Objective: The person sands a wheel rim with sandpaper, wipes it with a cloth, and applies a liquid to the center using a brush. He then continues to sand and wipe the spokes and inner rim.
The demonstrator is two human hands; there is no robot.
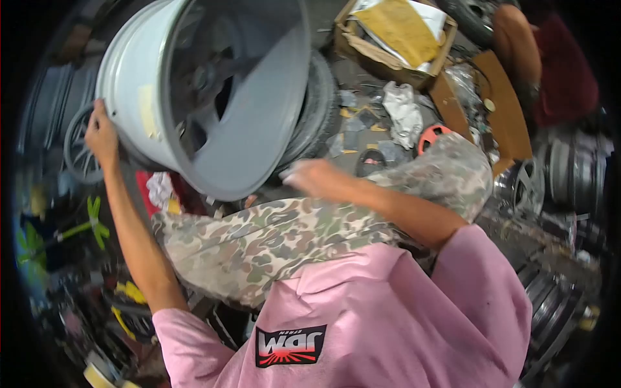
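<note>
A large grey car wheel rim (139, 84) stands tilted in front of me, its open barrel facing me. My left hand (101, 137) grips its outer edge on the left side, fingers against the metal. A strip of pale tape (147, 111) sticks to the barrel's outside. Just right of the rim's lower edge is my right hand (318, 179), above my camouflage-clad leg. Motion smears its fingers; something whitish shows at the tips, too blurred to name. Behind the rim sits a tyre (317, 110).
Paper scraps (362, 123) and a crumpled white cloth (402, 113) litter the floor. Beyond are a cardboard box (369, 61), an opened carton (508, 123) and an orange ring-shaped item (432, 137). Another person's arm (517, 42) is at upper right. More wheels (569, 171) stand at right.
</note>
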